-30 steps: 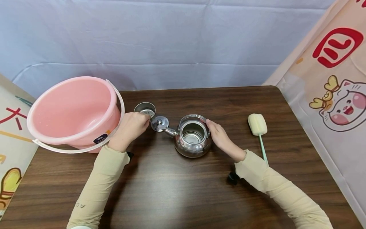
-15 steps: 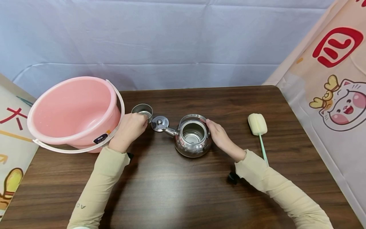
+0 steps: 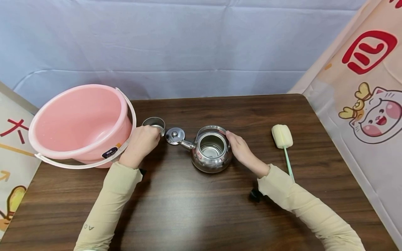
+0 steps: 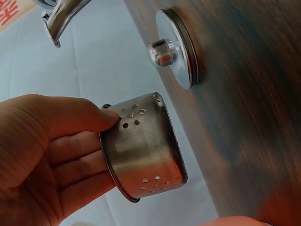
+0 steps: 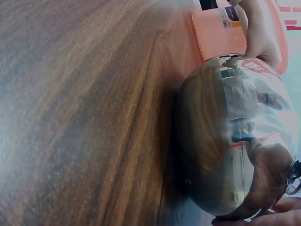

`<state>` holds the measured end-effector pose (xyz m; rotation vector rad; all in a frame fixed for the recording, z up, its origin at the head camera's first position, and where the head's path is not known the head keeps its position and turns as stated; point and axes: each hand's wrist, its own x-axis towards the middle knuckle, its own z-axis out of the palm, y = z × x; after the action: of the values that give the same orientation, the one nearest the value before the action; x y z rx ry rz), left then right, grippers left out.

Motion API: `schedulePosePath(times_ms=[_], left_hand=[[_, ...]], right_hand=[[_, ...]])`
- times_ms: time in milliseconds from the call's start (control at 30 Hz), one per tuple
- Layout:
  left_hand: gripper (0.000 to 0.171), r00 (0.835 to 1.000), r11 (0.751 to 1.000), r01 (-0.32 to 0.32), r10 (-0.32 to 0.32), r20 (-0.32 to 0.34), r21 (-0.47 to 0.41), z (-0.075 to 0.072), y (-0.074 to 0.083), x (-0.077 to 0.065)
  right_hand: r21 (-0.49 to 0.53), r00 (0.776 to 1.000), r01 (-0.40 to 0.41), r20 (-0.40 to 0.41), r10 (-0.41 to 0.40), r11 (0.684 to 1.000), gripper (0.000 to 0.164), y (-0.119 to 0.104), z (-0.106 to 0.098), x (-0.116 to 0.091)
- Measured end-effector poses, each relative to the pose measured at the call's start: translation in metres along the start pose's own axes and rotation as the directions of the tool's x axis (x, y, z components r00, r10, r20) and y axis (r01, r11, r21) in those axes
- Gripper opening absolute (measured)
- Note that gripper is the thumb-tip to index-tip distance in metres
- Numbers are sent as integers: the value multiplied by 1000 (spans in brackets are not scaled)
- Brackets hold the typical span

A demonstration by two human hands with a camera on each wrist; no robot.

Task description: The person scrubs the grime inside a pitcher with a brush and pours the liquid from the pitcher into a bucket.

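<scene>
My left hand (image 3: 141, 143) pinches the rim of a perforated metal tea strainer (image 4: 143, 146), thumb on one side and fingers on the other. In the left wrist view the strainer is off the table, beside a round metal lid (image 3: 175, 136) with a knob. A shiny stainless steel kettle (image 3: 208, 163) stands upright and uncovered in the middle of the table, its spout (image 3: 187, 144) toward the lid. My right hand (image 3: 243, 151) rests against the kettle's right side with fingers fairly straight; in the right wrist view the kettle hides much of this hand.
A large pink bucket (image 3: 88, 153) with a white handle stands at the left, close to my left forearm. At the right lies a sponge brush (image 3: 282, 136) with a green stick, partly under my right sleeve. A pale cloth backdrop (image 3: 201, 52) rises behind the wooden table (image 3: 188, 209).
My left hand and the strainer have shifted slightly left and nearer to me, away from the lid. The kettle and my right hand have stayed in place.
</scene>
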<state>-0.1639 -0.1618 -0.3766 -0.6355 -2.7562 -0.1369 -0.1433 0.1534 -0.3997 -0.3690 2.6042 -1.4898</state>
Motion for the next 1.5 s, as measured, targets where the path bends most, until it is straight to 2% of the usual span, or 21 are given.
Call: schedulePosePath(times_ms=[467,833,1233,1500], left_hand=[[12,997,999,31,-32,69,6,5,0,-1],[14,996,999,34,-32,88,-13,10,-1,-4],[14,988,998,50,-46,149,-28,10,-1,-5],[9,985,997,62,-54,162,-49,9,0,-6]], right_hand=[[-1,1000,9,0,-9,1000,47,0,0,0],[12,1000,5,7,-5,1000,45,-2,0,-1],[-12,1000,-2,-25,2,1000,46,1,1,0],[-24,1000,-2,-9,2,1000,47,0,0,0]])
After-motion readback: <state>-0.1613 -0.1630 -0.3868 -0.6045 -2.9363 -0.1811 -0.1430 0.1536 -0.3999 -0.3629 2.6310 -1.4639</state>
